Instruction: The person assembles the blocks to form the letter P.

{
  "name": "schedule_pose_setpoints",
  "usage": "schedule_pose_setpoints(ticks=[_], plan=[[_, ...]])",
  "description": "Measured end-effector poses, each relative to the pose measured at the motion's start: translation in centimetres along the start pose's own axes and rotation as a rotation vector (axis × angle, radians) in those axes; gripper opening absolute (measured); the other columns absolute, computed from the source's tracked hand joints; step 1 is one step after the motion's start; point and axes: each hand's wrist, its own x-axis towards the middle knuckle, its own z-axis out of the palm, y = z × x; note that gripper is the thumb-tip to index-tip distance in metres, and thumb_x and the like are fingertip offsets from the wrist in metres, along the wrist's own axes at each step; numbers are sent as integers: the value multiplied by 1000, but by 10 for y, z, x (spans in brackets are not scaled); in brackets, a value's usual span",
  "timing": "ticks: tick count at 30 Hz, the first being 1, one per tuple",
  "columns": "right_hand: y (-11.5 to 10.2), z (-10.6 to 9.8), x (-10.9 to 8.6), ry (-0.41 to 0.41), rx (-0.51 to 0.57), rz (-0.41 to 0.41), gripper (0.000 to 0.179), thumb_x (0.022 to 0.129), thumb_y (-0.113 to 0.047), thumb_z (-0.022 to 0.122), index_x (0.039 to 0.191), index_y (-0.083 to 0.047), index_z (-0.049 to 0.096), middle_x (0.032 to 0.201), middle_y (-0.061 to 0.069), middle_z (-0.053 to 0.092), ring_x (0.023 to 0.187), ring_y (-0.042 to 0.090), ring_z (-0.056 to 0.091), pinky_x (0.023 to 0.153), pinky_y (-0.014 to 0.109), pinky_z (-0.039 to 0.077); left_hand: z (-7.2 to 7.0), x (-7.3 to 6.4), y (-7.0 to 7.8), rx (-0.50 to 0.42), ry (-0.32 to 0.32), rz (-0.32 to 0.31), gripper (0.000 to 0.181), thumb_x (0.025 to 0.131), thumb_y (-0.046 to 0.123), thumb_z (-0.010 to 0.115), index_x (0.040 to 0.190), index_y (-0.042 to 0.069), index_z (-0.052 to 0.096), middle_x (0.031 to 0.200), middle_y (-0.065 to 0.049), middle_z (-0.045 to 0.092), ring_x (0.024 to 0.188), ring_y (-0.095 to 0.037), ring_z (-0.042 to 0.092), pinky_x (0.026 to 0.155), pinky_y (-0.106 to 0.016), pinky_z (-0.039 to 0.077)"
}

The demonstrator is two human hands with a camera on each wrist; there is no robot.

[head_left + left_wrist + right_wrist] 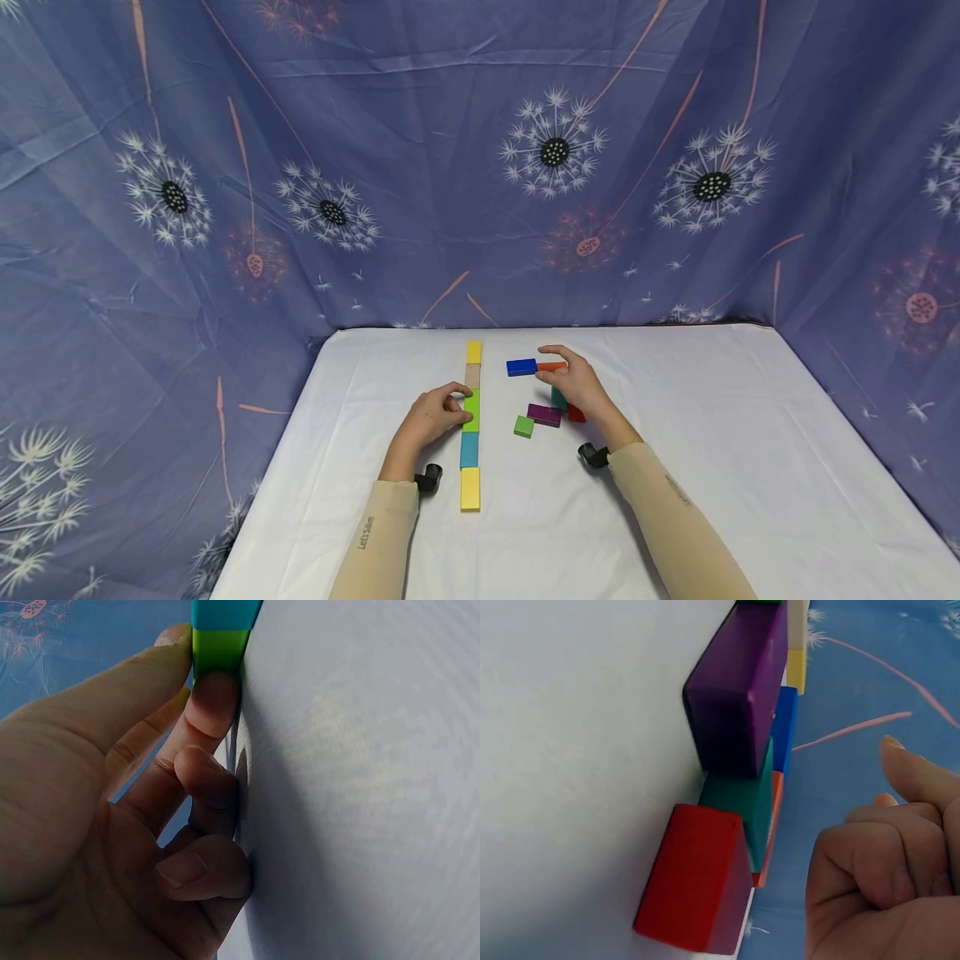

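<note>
My left hand has its thumb and index fingertip on a light green block in a straight line of blocks. Its other fingers are curled in beside the line. Above it in that line come a plain wood block and a yellow block; below are a light blue block and another yellow block. My right hand hovers over the loose blocks, thumb and index apart, holding nothing. Nearest it are an orange block and a blue block, end to end.
Beneath the right hand sit a teal block, a red block and a purple block. A small green block lies left of the purple one. A patterned curtain surrounds the white-covered table.
</note>
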Motion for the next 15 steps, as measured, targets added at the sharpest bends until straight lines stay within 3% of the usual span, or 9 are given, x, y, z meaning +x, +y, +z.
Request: schedule_pose_setpoints(ticks=[4,6,9,12,15], plan=[[2,1,9,-5,-11,36,54,100,-26,75,151,-25,58,99,14,71,86,25,58,77,34,45,1,0,-1,6,-1,1,38,92,24,84,128,22,71,82,4,69,71,-15,56,75,-32,44],[2,3,13,-15,2,56,54,101,-26,74,151,-24,57,110,14,75,92,23,60,76,33,45,1,0,-2,8,1,3,38,92,24,83,128,23,71,82,4,69,72,-14,57,75,-32,44],[2,5,19,-39,42,94,53,102,-23,72,152,-23,56,118,14,77,73,19,54,63,31,40,2,1,-2,14,1,6,39,92,24,83,129,22,71,82,4,69,72,-14,56,75,-32,44],[1,7,23,-57,69,118,53,103,-21,70,153,-23,55,119,14,77,53,14,37,52,29,34,2,1,-2,14,1,-1,39,92,24,83,129,23,71,83,4,69,72,-15,56,75,-32,44],[1,8,27,-73,69,124,53,103,-19,69,154,-21,54,113,15,75,45,13,29,49,28,32,1,1,-1,8,0,-7,39,92,24,83,128,23,71,82,4,69,72,-15,56,75,-32,44]])
